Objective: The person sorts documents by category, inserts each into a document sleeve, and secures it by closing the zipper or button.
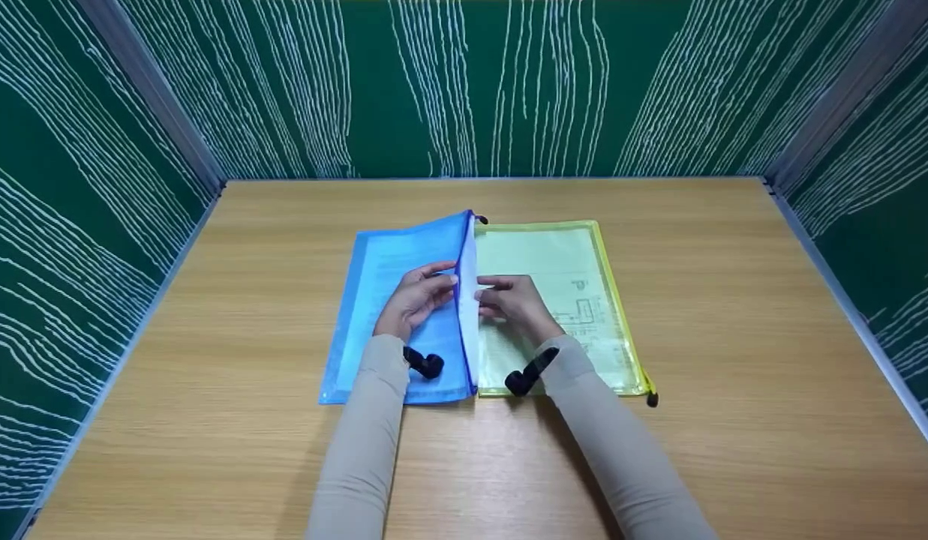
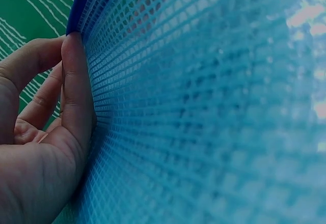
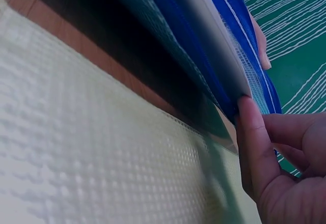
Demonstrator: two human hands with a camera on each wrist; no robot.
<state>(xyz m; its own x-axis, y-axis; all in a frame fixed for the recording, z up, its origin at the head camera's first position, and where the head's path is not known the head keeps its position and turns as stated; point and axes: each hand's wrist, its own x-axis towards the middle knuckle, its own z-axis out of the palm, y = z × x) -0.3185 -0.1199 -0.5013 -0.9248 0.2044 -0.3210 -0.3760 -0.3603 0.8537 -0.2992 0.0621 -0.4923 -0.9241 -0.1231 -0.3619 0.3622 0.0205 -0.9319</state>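
A blue mesh zip pouch (image 1: 426, 244) lies on the left with its zip side raised and unzipped. White paper (image 1: 469, 322) shows in its opening. My left hand (image 1: 416, 298) pinches the pouch's upper opening edge between thumb and fingers; in the left wrist view the blue mesh (image 2: 214, 107) bulges beside that thumb. At the opening's other side is my right hand (image 1: 512, 300), its fingertips pinching the edge of the paper. The right wrist view has the right thumb (image 3: 254, 132) against that paper, between the two blue zip strips (image 3: 191, 46).
A yellow mesh zip pouch (image 1: 539, 255) holding a printed sheet lies flat under my right hand, beside the blue one. Its black zip pull (image 1: 652, 399) sticks out at the near right corner. Green panels (image 1: 482, 90) with white lines wall the wooden table (image 1: 734, 337).
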